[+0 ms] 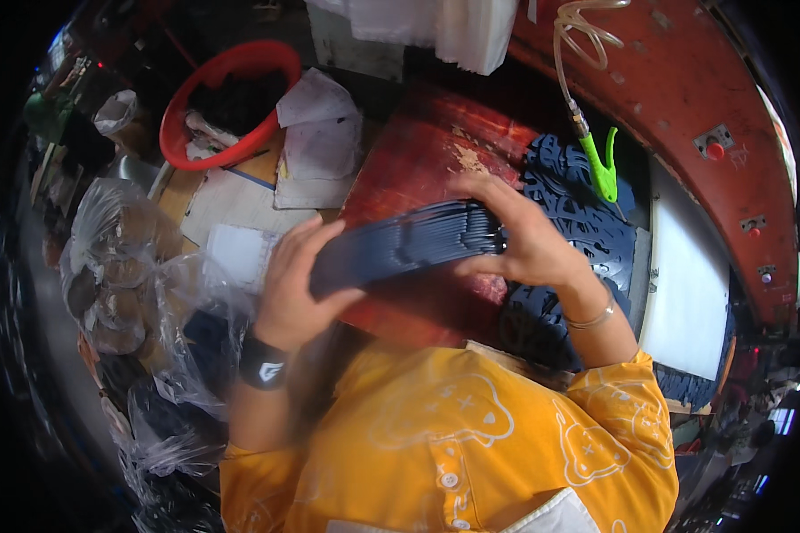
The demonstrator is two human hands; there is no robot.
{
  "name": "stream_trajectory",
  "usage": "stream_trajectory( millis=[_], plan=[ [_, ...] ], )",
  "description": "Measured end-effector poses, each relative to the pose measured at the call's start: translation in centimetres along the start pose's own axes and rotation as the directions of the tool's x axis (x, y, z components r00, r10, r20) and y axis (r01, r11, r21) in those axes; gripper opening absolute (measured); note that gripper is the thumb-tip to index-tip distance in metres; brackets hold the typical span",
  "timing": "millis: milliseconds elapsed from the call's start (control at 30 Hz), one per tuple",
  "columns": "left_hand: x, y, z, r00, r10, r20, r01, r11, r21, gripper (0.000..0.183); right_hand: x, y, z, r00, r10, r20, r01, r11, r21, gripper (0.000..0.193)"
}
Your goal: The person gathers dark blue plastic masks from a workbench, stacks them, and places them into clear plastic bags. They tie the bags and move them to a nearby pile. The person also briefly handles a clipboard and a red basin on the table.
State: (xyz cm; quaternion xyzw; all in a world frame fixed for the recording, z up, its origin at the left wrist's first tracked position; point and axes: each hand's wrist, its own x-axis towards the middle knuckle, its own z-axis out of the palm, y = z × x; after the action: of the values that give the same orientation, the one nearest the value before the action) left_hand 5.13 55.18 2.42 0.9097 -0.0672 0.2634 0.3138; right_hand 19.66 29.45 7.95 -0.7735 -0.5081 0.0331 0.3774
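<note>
Between my two hands is a stack of thin, dark blue-grey flat pieces (400, 242), held up over a red board (396, 169). My left hand (295, 280) grips the stack's left end, fingers behind and thumb in front. At the right end my right hand (529, 235) closes round it, with its thumb on the near side. The layered edges show as many fine lines, a little blurred. Just right of my right hand lie dark cut-out sheets (587, 222), full of curved gaps.
A bright green air blow gun (601, 167) hangs from a clear coiled hose at the upper right. Beyond is a red machine frame (684, 89) with buttons. At left are a red basin (173, 133), papers (320, 169) and clear plastic bags (107, 240). A white board (684, 284) lies right.
</note>
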Motion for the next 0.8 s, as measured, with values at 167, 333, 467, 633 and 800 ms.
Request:
stream_trajectory(
  millis=[167,333,467,633,800],
  plan=[
    [0.6,0.1,2.3,0.972,-0.208,0.113,0.228,0.952,-0.206,0.069,-0.1,1.1,2.2,0.999,0.046,0.027,-0.046,0.999,0.019,0.08],
    [0.8,-0.8,2.3,0.998,-0.036,0.044,0.04,0.996,-0.081,0.064,-1.4,2.9,1.9,0.996,0.07,0.057,-0.072,0.997,0.033,0.065],
    [0.2,-0.3,1.9,0.999,0.038,0.004,-0.037,0.984,-0.175,0.061,-1.1,0.9,1.6,0.996,-0.056,0.069,0.051,0.996,0.068,0.069],
    [-0.1,0.9,2.1,0.997,-0.064,0.034,0.068,0.991,-0.117,0.054,0.2,-1.7,1.6,0.985,0.027,0.17,0.009,0.978,-0.209,0.108],
    [-0.7,2.0,1.4,0.998,-0.047,0.052,0.052,0.993,-0.105,0.049,1.5,-3.7,2.2,0.93,0.184,0.318,-0.007,0.874,-0.485,0.083]
  ],
)
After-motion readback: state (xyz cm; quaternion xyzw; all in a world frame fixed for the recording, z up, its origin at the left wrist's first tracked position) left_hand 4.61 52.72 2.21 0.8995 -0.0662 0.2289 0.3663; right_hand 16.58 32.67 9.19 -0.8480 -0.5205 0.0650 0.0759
